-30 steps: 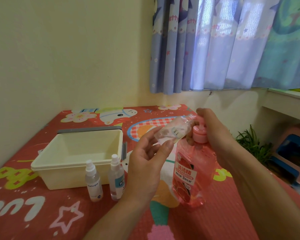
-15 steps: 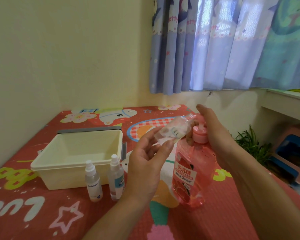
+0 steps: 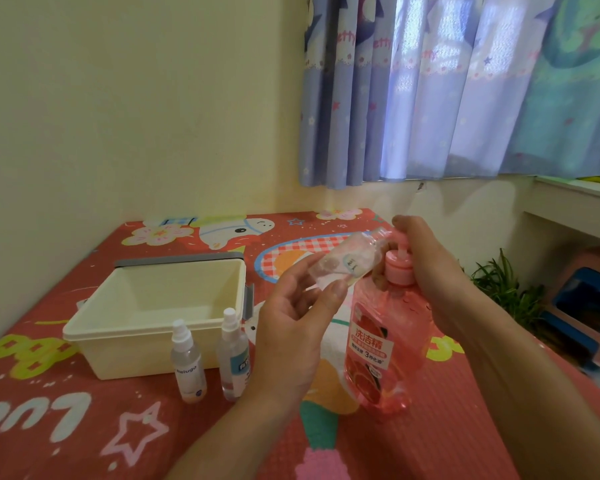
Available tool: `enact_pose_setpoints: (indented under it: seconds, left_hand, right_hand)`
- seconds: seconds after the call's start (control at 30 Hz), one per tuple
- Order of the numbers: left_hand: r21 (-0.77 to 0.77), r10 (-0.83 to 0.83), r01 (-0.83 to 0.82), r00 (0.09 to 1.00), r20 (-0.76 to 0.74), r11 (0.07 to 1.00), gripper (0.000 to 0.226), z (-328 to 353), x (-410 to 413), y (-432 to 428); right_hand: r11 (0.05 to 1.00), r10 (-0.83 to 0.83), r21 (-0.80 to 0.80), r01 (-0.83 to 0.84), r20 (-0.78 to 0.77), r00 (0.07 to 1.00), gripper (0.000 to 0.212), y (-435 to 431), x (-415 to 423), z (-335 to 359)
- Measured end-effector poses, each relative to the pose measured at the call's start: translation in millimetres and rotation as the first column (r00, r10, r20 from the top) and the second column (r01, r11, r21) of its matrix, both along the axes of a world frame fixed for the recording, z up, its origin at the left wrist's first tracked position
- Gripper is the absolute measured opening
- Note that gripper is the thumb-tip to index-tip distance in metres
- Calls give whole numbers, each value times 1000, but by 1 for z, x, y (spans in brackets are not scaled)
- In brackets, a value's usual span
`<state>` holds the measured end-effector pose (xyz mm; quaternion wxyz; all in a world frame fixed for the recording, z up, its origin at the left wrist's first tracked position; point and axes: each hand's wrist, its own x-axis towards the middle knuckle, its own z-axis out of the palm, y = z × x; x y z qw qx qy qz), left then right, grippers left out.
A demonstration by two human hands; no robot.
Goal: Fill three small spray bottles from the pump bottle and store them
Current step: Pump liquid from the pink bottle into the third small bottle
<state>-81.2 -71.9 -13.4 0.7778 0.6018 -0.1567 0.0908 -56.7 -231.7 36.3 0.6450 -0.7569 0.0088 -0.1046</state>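
Observation:
A tall pink pump bottle stands on the red patterned mat. My right hand rests on its pink pump head. A small clear bottle, uncapped and tilted, is gripped in my left hand with its open neck up against the pump's nozzle. Two more small spray bottles, one labelled in white and one with a blue label, stand upright with their caps on just in front of a cream plastic bin.
The mat covers a surface set against a yellow wall on the left and far side. A grey lid lies behind the bin. Curtains hang above. Off the right edge are a green plant and a pink-and-blue stool.
My right hand has lifted slightly on the pump head. The tilted small bottle stays at the nozzle, and the other bottles and bin have not moved.

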Motion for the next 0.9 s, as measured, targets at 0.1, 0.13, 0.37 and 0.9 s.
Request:
enact_pose_setpoints:
  seconds: [0.1,0.13,0.37,0.9]
  left_hand:
    - [7,-1,1,1000,4,1000,48,0,0,0]
    - [7,0,0,1000,4,1000,48,0,0,-1]
    - [1,1,-1,1000,7,1000,48,0,0,-1]
    - [-6,2,-2,1000,3,1000,49,-3,1,-1]
  right_hand:
    - [1000,8,-4,-8,8,1000,65,-1,-1,-1]
    - [1000,7,-3,-7,8,1000,64,-1,-1,-1]
    - [1000,-1,3,1,-5,1000,60,0,-2,1]
    - [1000,4,8,-4,-6,1000,56,1,-2,2]
